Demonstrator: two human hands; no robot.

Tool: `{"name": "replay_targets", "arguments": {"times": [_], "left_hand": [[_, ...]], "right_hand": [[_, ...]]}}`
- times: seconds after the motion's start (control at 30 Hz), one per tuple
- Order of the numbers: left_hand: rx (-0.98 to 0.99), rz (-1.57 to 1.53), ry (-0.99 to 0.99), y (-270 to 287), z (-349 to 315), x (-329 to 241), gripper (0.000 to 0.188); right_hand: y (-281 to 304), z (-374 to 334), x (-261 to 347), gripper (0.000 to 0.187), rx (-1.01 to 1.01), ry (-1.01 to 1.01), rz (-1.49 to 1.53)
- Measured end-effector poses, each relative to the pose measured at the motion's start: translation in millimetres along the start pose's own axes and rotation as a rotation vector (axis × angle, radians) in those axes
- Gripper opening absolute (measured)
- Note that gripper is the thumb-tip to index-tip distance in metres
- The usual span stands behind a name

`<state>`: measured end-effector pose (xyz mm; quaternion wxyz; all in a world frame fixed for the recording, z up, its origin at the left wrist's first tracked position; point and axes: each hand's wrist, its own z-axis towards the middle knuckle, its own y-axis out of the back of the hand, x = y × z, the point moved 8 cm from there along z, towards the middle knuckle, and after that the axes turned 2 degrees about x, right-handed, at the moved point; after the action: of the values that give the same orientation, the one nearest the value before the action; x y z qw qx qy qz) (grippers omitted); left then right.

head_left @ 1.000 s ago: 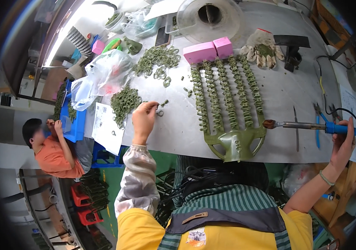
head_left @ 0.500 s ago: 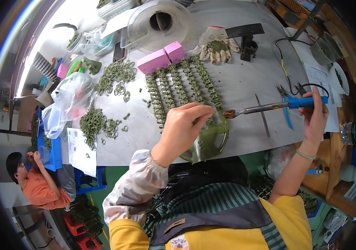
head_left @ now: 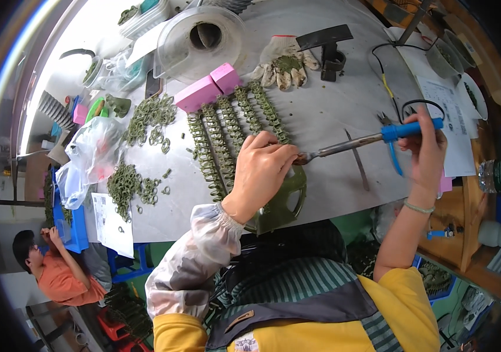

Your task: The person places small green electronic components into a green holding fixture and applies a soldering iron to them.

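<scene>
My right hand (head_left: pixel 425 154) is wrapped round the blue handle of a soldering iron (head_left: pixel 353 144), whose brown-stained tip reaches the fingertips of my left hand. My left hand (head_left: pixel 262 175) is closed in a pinch above the lower ends of several rows of green links (head_left: pixel 222 130); whatever its fingers hold is hidden. Partly under that hand lies a curved green plate (head_left: pixel 279 206) with cut-out openings, at the table's front edge. Two pink blocks (head_left: pixel 197 95) sit against the far ends of the rows.
Piles of loose green rings (head_left: pixel 126 186) lie left of the rows, by a plastic bag (head_left: pixel 95 146). Farther back are a clear round tub (head_left: pixel 227 47), a stained glove (head_left: pixel 285 61) and a black stand (head_left: pixel 329 58). Pliers (head_left: pixel 392 141) lie right. A person in orange (head_left: pixel 65 273) sits left.
The soldering iron's tip has come in to my left fingertips, its shaft now tilted more steeply. My left hand has turned so its back shows more. The whole view has shifted slightly.
</scene>
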<state>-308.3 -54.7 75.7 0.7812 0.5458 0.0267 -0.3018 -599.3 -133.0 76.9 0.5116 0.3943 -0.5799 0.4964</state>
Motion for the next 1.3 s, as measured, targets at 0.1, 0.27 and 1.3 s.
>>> {"name": "replay_targets", "arguments": {"times": [0.1, 0.27, 1.3], "left_hand": [[0.001, 0.071, 0.014, 5, -5, 1, 0.010], [-0.027, -0.235, 0.095, 45, -3, 23, 0.021], [-0.052, -0.224, 0.131, 15, -15, -4, 0.016]], "right_hand": [[14, 1, 7, 0.033, -0.046, -0.001, -0.042], [55, 5, 9, 0.028, -0.079, 0.081, -0.094], [18, -5, 5, 0.035, -0.002, 0.002, -0.013]]}}
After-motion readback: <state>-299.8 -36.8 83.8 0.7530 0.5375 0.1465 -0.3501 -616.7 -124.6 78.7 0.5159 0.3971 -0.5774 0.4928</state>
